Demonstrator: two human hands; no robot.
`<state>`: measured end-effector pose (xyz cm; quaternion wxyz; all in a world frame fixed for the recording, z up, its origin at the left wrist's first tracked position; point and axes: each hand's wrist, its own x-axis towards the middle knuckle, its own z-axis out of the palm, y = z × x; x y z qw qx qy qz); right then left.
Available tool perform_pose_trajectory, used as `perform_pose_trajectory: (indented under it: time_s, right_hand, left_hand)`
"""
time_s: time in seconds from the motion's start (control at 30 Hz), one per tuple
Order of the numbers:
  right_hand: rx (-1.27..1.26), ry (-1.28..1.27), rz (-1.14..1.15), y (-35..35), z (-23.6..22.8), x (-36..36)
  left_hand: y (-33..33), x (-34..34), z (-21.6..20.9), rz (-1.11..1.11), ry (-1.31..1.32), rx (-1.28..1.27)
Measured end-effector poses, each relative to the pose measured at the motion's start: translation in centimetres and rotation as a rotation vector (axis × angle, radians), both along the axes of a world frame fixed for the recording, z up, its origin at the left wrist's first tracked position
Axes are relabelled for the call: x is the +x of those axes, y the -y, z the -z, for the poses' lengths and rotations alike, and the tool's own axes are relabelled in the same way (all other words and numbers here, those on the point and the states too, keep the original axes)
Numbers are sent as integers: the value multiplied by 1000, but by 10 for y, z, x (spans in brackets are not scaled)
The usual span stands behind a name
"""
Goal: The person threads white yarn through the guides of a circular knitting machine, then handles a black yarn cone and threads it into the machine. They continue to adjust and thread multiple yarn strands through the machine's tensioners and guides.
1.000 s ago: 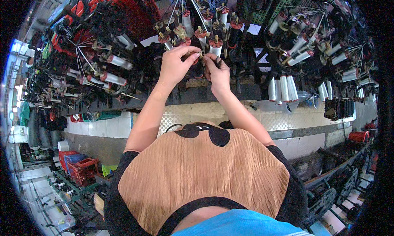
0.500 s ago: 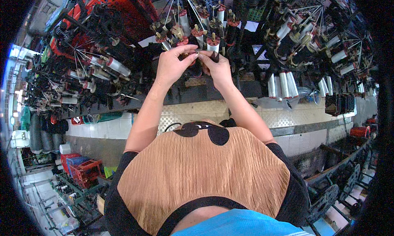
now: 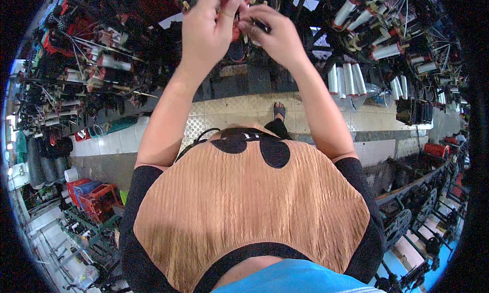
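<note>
Both my hands are raised close together in front of a machine carrying white thread bobbins, at the top of the view. My left hand (image 3: 210, 31) is closed, thumb against the curled fingers; what it pinches, if anything, is too small and blurred to make out. Beside it, my right hand (image 3: 277, 36) has its thumb and fingertips brought together near the left fingers. A small dark object, its kind unclear, shows between the right hand's fingers. Just below the fingertips is a round red part (image 3: 235, 34) of the machine.
Bobbins on thread-carrying machines flank me, with a white bobbin (image 3: 116, 63) at left and another (image 3: 386, 51) at right. Several white bobbins (image 3: 348, 79) stand on the right ledge. Red crates (image 3: 99, 204) sit lower left; a dark machine frame (image 3: 400, 227) runs lower right. My sandalled foot (image 3: 279, 111) shows.
Both hands have moved up and farther away, still close together, and are now blurred. My view has shifted, and a foot in a sandal now shows on the floor.
</note>
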<state>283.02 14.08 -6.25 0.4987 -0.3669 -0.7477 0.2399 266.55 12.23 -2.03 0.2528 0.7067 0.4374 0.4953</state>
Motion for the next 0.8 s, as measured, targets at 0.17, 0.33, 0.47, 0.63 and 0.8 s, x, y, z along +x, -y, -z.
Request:
perform_pose_trajectory:
  time_s: [0.17,0.33,0.47,0.63,0.8]
  right_hand:
    - [-148,-133,151,26,-53,3]
    - [-361,-246,196,58,-90,8]
    - [-390,-328,77,73,-96,13]
    - [-27,-39,-71,82,-63,49]
    - [-128,149,-44,102,2,100]
  left_hand:
    - [5,7,-23,42,53,-281]
    - [33,4,-38,92,-68,-591]
    - [61,-9,-38,12,-199,-127]
    - [108,-37,20,72,-247,-124]
    - [213,-41,94,-15,-289,-649]
